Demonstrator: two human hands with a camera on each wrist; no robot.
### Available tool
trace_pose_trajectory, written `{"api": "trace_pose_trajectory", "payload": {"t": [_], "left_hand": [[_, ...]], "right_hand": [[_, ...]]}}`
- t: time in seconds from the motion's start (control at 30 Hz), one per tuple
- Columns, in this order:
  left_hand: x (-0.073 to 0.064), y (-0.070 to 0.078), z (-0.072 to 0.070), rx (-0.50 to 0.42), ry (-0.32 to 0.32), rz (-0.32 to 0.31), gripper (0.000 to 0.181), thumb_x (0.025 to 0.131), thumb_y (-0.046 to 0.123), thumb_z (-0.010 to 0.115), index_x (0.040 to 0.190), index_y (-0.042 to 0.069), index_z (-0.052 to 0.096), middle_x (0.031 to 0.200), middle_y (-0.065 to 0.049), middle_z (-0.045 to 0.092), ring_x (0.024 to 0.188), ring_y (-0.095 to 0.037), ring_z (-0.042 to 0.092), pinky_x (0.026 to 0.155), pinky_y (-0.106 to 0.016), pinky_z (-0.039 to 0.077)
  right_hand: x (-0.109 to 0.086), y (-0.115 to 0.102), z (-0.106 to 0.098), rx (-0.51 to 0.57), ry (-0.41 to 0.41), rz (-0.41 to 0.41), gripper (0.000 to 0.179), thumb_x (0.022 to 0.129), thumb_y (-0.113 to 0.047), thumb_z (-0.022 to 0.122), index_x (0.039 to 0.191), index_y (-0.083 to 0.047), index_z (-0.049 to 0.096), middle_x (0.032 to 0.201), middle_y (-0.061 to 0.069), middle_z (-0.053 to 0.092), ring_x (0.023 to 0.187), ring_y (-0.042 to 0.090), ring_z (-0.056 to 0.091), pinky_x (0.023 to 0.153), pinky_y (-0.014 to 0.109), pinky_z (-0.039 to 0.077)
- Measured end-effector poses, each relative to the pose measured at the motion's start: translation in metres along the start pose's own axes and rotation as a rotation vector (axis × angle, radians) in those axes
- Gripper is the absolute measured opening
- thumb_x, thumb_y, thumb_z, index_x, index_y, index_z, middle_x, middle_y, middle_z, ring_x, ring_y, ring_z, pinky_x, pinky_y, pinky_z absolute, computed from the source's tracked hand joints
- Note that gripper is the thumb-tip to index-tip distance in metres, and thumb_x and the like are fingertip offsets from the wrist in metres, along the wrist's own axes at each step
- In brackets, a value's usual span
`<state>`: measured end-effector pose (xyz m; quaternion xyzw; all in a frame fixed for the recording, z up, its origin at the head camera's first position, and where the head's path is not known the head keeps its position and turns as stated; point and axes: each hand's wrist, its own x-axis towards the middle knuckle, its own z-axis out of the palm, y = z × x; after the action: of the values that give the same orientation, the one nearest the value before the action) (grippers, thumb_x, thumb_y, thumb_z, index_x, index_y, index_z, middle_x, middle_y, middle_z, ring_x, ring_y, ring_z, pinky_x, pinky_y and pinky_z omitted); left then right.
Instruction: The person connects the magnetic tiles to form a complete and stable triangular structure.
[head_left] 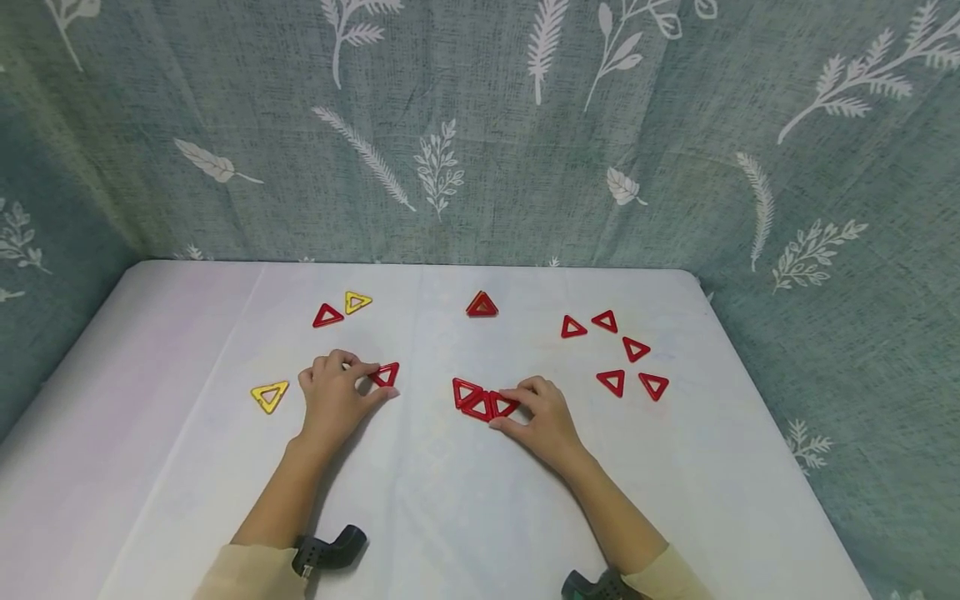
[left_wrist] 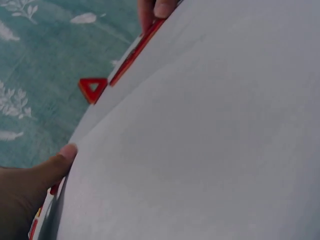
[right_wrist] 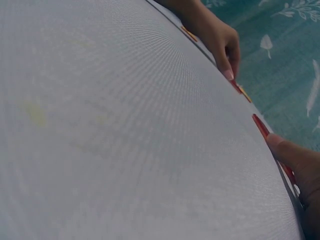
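My left hand point(head_left: 333, 400) pinches a red triangle tile point(head_left: 396, 374) between thumb and fingers, close over the white table. To the right, my right hand point(head_left: 547, 421) holds another red triangle tile point(head_left: 492, 406) by its edges. That tile lies at the right end of a short row, beside a middle red tile point(head_left: 477, 416) and a left red tile point(head_left: 456, 393). All are hollow frames. In the left wrist view, the row point(left_wrist: 131, 59) appears edge-on under the right fingertips. My left thumb point(left_wrist: 62, 156) partly hides the left tile there.
Behind the row, a red triangular piece point(head_left: 482, 314) stands up from the table. Several loose red tiles point(head_left: 653, 386) lie at right. At left are a red tile point(head_left: 327, 322) and two yellow tiles point(head_left: 270, 388). A patterned curtain point(head_left: 480, 167) hangs behind the table.
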<state>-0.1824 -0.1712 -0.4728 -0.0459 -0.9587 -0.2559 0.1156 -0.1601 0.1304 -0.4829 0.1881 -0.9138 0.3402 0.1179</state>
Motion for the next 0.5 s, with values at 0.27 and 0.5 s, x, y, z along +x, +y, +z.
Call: {"api": "trace_pose_trajectory", "payload": {"t": [0.27,0.5], "left_hand": [[-0.014,0.022,0.012,-0.018,-0.039,0.105,0.052,0.066,0.039,0.084,0.11,0.013,0.072,0.098,-0.008,0.053,0.098,-0.027,0.044,0.086,-0.05,0.026],[-0.025,0.038,0.021,0.03,0.017,0.262,0.05,0.063,0.046,0.084,0.102,0.016,0.075,0.093,-0.004,0.056,0.091,-0.023,0.049,0.085,-0.047,0.033]], "right_hand": [[-0.001,-0.002,0.001,0.009,0.014,0.034,0.04,0.07,-0.024,0.084,0.107,-0.012,0.072,0.098,0.003,0.058,0.09,0.016,0.054,0.072,0.028,0.051],[-0.001,-0.002,0.001,0.005,0.028,0.05,0.04,0.07,-0.024,0.085,0.105,-0.011,0.072,0.097,0.002,0.057,0.09,0.015,0.053,0.072,0.027,0.051]]}}
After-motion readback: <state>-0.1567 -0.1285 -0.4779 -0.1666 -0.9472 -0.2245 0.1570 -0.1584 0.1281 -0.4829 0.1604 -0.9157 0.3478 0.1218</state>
